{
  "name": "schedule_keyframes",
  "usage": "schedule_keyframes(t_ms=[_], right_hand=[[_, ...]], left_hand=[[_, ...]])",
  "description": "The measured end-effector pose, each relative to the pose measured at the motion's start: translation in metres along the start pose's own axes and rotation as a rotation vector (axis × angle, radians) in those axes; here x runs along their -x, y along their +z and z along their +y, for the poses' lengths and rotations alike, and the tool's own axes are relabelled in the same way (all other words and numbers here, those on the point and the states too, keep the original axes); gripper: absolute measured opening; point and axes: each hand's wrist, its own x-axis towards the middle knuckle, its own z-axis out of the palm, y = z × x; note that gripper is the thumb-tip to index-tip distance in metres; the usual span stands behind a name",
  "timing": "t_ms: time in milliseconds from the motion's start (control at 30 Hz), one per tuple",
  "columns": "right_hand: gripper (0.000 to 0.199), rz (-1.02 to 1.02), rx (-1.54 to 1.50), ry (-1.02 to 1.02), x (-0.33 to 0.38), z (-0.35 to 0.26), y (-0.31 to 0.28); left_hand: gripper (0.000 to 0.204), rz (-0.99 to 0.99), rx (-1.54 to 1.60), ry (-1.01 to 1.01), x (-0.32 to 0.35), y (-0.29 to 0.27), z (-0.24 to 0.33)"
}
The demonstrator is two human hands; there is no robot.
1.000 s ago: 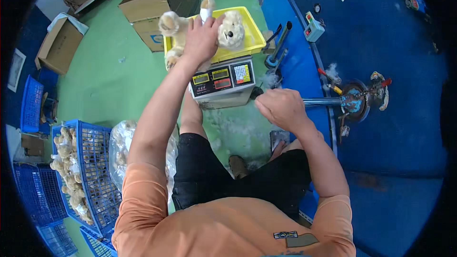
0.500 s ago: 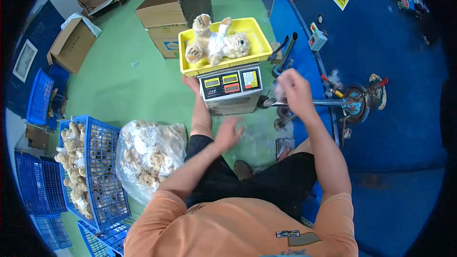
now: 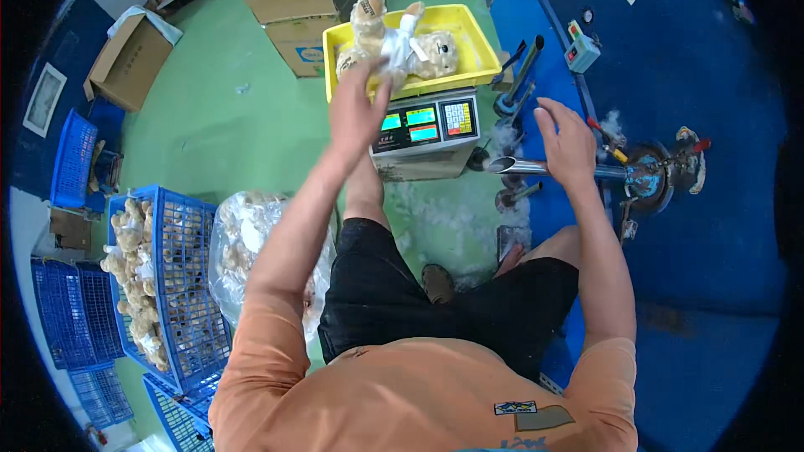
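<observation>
Left hand (image 3: 358, 113) has moved to the near edge of the tray (image 3: 473, 81) — open, contact unclear; right hand (image 3: 571, 146) open, near tube (image 3: 521, 166). Bear (image 3: 402, 44) lies face-up inside, walls presumably preventing rolling.

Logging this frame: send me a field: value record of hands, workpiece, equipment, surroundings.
left hand: open, blurred, at near edge of yellow tray; contact unclear
right hand: open, at steel tube; contact unclear
workpiece: teddy bear, white garment, lying in yellow tray, head to the right
support: yellow tray atop scale
scale displays: lit
tube end: open, slanted, pointing left
left side: blue crate with plush toys; clear bag beside it
</observation>
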Motion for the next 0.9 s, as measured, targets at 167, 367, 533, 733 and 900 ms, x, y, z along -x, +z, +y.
schedule_keyframes(t_ms=[167, 367, 533, 733, 900], right_hand=[[0.030, -0.325, 0.000, 0.266, -0.007, -0.016, -0.017], [0.029, -0.295, -0.005, 0.260, -0.006, -0.016, -0.019], [0.026, -0.269, 0.006, 0.208, -0.004, -0.014, -0.014], [0.027, -0.166, 0.100, 0.179, 0.008, -0.010, -0.014], [0.028, -0.118, 0.159, 0.151, 0.007, -0.018, -0.007]], left_hand=[[0.048, -0.115, -0.196, 0.343, -0.087, 0.039, -0.019], [0.058, -0.404, -0.691, 0.262, -0.096, 0.108, -0.070], [0.062, -0.386, -0.826, 0.171, -0.093, 0.096, -0.060], [0.063, -0.069, -0.084, 0.251, -0.028, 0.011, 0.012], [0.069, -0.204, 0.416, -0.451, 0.094, 0.017, 0.007]])
